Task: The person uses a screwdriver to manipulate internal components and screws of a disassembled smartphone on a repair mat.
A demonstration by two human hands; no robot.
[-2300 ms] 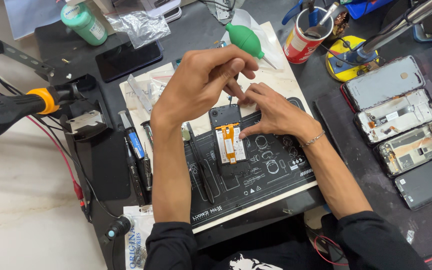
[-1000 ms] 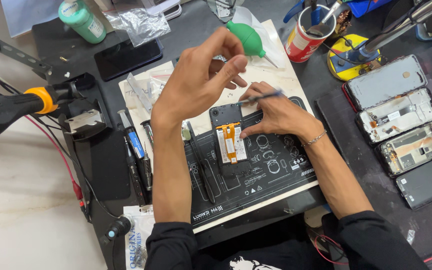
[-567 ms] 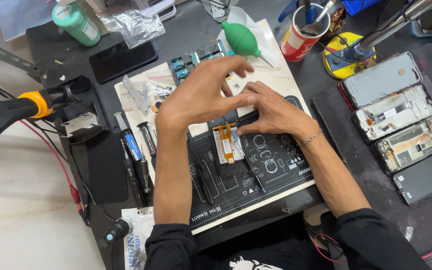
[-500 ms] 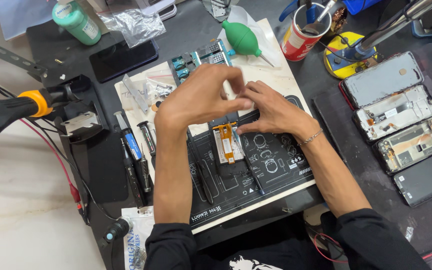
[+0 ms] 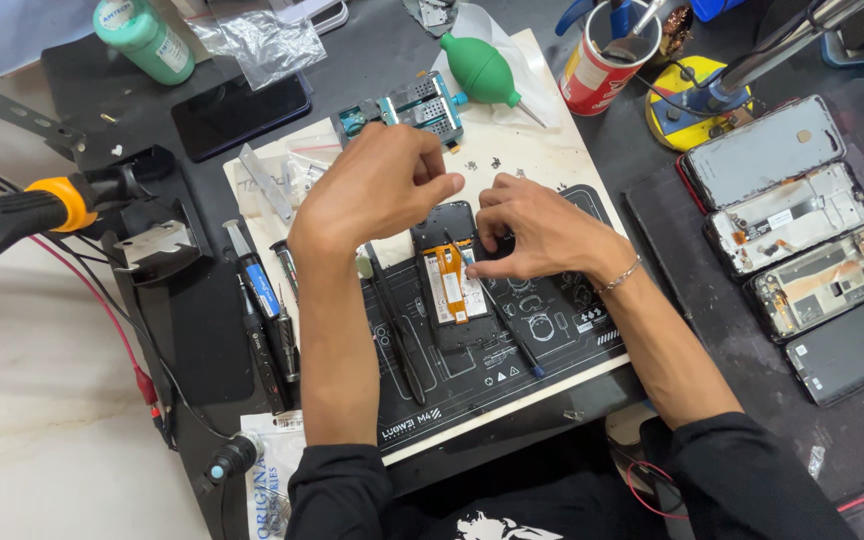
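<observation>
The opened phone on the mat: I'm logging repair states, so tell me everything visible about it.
The opened phone lies flat, back cover off, on the black work mat, long axis running away from the person. Its frame looks dark; an orange strip runs lengthwise beside a pale panel. The right hand rests on its upper right edge, fingers pinching there. The left hand hovers above its top.

The left hand [image 5: 377,195] hides the opened phone's [image 5: 455,285] top end; fingertip contents cannot be told.

Dark workbench [image 5: 372,70] w/ pale marble-look floor [image 5: 42,400] at left, bright even light.
</observation>
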